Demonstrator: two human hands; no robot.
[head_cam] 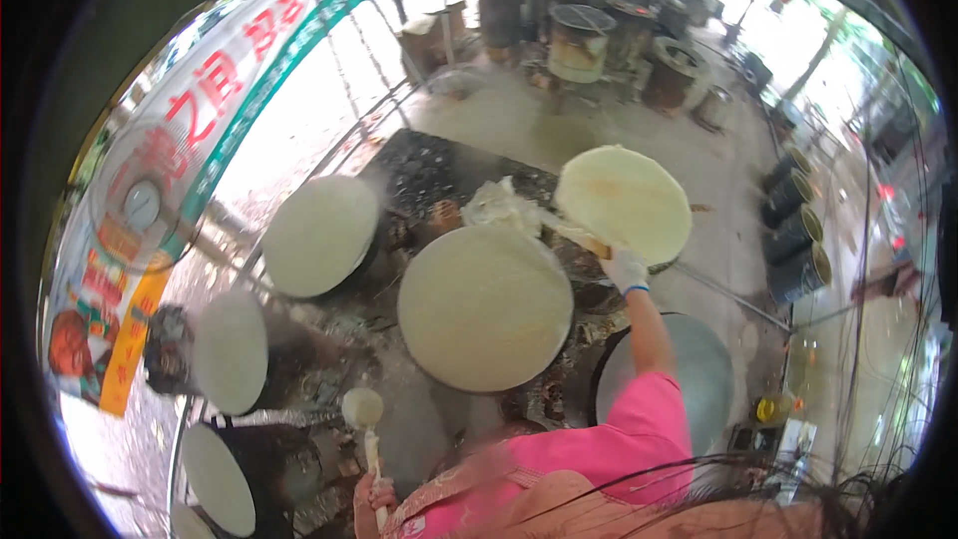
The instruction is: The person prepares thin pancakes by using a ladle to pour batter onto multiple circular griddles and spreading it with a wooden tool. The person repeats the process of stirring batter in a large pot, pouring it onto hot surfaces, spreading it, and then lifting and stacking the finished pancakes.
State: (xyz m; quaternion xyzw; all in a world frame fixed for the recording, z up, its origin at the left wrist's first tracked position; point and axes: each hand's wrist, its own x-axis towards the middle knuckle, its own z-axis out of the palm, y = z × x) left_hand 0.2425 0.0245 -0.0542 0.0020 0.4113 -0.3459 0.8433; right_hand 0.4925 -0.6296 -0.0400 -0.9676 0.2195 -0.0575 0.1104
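Observation:
My right hand [626,269], in a pale glove with a blue band at the wrist, is closed on the handle of a scraper-like tool [582,237]. It is at the lower left edge of a round griddle with a pale yellow sheet [624,202]. Below at the left, my bare left hand [374,495] grips the long handle of a ladle [362,409], coated in pale batter. Between the hands lies a large round griddle covered by a pale sheet [485,308]. Crumpled whitish scraps [503,208] sit just above it.
More round griddles with pale sheets [320,236] stand at the left. A bare-looking grey griddle [692,370] is under my right arm. Drum stoves [581,43] stand at the far side, black cylinders [797,273] at the right. A fan [142,203] and a banner are at the left.

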